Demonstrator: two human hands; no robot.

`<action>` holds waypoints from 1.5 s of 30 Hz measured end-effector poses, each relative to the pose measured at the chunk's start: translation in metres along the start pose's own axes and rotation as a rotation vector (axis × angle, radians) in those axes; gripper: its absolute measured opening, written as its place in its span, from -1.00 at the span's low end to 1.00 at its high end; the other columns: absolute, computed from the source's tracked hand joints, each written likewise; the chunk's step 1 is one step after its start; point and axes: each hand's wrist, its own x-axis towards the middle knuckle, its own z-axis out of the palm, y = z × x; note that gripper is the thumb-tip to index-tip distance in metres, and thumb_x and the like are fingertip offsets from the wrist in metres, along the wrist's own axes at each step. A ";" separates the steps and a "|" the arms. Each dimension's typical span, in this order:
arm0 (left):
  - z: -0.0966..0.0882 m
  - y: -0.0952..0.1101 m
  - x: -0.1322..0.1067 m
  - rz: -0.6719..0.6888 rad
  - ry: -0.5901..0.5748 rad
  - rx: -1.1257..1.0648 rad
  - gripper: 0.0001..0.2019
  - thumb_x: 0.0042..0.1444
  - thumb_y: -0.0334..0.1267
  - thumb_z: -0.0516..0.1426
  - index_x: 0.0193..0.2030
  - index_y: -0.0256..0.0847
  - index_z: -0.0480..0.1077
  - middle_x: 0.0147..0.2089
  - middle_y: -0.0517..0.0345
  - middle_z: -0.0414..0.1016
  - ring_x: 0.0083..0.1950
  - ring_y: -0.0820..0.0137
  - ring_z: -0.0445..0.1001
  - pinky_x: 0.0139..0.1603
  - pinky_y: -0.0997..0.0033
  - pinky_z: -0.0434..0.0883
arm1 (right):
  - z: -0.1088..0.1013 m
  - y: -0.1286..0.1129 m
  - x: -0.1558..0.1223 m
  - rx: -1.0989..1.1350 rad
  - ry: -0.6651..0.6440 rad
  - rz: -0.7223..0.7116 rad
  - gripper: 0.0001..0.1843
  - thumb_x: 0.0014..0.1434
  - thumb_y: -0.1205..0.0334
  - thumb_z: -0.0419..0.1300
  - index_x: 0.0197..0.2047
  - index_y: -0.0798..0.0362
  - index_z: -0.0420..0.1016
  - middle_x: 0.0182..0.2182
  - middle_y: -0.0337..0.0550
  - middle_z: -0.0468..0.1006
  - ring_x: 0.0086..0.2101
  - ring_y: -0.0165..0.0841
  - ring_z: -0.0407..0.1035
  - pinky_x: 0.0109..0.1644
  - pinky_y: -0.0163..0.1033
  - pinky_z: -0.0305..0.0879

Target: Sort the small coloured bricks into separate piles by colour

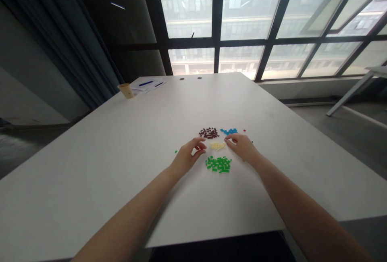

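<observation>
Small toy bricks lie sorted by colour on the white table. A pale yellow pile [217, 146] sits between my hands. Behind it are a dark brown pile [209, 133] and a blue pile [229, 131]; a larger green pile [218, 164] is closer to me. My left hand [190, 152] hovers left of the yellow bricks, fingers curved and apart, with nothing visible in it. At the right edge of the yellow pile, just in front of the blue one, my right hand [238, 145] has thumb and fingertips pinched together. Whatever is between those fingertips is too small to make out.
A single green brick [175, 151] lies left of my left hand, and a red brick [244, 130] beyond my right hand. At the table's far left stand a tan cup [126, 90] and papers with a blue pen [146, 83]. Windows line the back.
</observation>
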 end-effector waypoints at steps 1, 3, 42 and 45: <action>-0.002 -0.001 0.000 0.015 -0.002 0.035 -0.72 0.05 -0.21 0.09 -0.07 -0.10 0.24 -0.27 0.16 0.48 -0.29 0.45 0.42 -0.19 0.39 0.39 | 0.001 0.000 0.000 0.004 -0.007 -0.003 -0.76 0.03 0.22 0.05 -0.34 0.05 0.53 -0.46 -0.17 0.49 -0.45 -0.41 0.30 -0.34 -0.32 0.20; -0.003 -0.002 0.000 0.036 -0.005 0.077 -0.71 0.05 -0.20 0.09 -0.05 -0.10 0.24 -0.27 0.16 0.48 -0.27 0.45 0.42 -0.18 0.39 0.39 | 0.002 0.001 -0.001 0.009 -0.018 -0.002 -0.76 0.03 0.21 0.05 -0.33 0.04 0.53 -0.47 -0.18 0.48 -0.46 -0.41 0.29 -0.35 -0.32 0.19; 0.007 -0.007 0.003 -0.206 -0.160 -0.502 -0.52 -0.01 -0.24 0.15 0.05 -0.13 0.09 -0.20 0.04 0.50 -0.17 0.38 0.46 -0.10 0.29 0.36 | 0.003 -0.028 -0.012 -0.019 0.020 -0.521 -0.87 0.11 0.32 0.06 -0.37 0.04 0.44 -0.48 -0.19 0.41 -0.39 -0.40 0.28 -0.26 -0.31 0.14; 0.002 -0.010 0.005 -0.217 -0.106 -0.418 -0.53 0.00 -0.21 0.14 0.05 -0.12 0.10 -0.21 0.06 0.50 -0.19 0.40 0.45 -0.11 0.31 0.35 | -0.015 -0.004 -0.002 -0.079 0.022 -0.255 -0.85 0.07 0.34 0.06 -0.39 0.04 0.46 -0.46 -0.20 0.41 -0.44 -0.43 0.26 -0.30 -0.34 0.14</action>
